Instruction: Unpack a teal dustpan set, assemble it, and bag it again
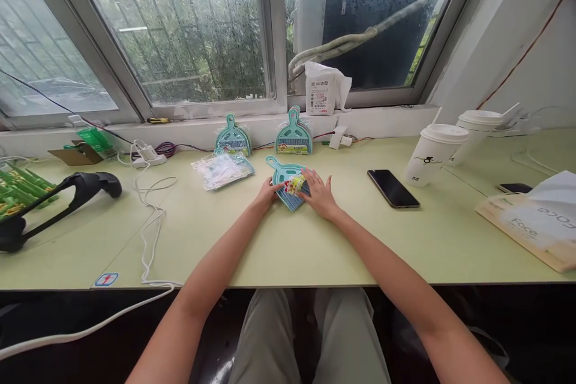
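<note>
This pale green desk (315, 258)'s got a black phone (393, 188), two lidded white cups (432, 157) and a "Face" pack (533, 228) on the right, plus some loose white cable (159, 211) on the left. Two wrapped teal dustpans (294, 133) stand near the back, plastic packets (222, 173) right by one.

Spotted windows (198, 42), white wall (540, 72), pale green table (297, 252).

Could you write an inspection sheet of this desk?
Surface: pale green table, sticker near its front edge.
Things in hand: teal dustpan, coloured label; two similar sets stand behind.
Clutter: plastic packaging, phone, two cups, pack marked Face, black device.
Hands: left hand holds the dustpan's edge; right hand touches the label, grip unclear.
Cables: white cable runs past the front edge.
Surroundings: windows, white parcel on the sill.
</note>
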The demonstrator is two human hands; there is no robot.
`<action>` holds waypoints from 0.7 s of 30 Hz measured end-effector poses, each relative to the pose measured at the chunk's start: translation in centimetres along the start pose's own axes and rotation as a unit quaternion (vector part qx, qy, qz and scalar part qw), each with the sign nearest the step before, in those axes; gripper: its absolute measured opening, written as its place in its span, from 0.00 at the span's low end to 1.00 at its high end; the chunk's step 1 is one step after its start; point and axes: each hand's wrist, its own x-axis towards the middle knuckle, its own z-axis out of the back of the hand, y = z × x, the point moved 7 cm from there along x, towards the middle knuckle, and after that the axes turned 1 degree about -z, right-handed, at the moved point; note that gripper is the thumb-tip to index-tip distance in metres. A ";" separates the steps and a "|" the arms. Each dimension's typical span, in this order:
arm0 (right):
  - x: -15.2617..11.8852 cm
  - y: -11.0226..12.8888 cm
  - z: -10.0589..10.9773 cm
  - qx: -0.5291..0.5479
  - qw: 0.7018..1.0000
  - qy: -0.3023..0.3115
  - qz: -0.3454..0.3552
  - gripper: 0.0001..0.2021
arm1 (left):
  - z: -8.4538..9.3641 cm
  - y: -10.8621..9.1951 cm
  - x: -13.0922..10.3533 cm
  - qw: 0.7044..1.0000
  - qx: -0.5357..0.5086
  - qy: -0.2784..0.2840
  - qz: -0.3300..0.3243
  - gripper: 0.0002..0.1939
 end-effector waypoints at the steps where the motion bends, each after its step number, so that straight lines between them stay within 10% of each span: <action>1: 0.0 0.2 0.1 0.000 1.000 -0.002 0.014 0.30 | -0.1 0.0 0.0 1.000 0.002 0.004 0.000 0.26; 12: -0.7 0.6 -3.0 0.015 0.988 0.145 0.043 0.30 | -0.1 -0.2 -0.3 1.000 -0.004 -0.022 -0.010 0.32; 21: 0.1 -0.7 -1.2 0.121 0.991 0.029 -0.039 0.31 | -1.4 -0.1 -0.6 0.999 -0.030 0.009 -0.020 0.35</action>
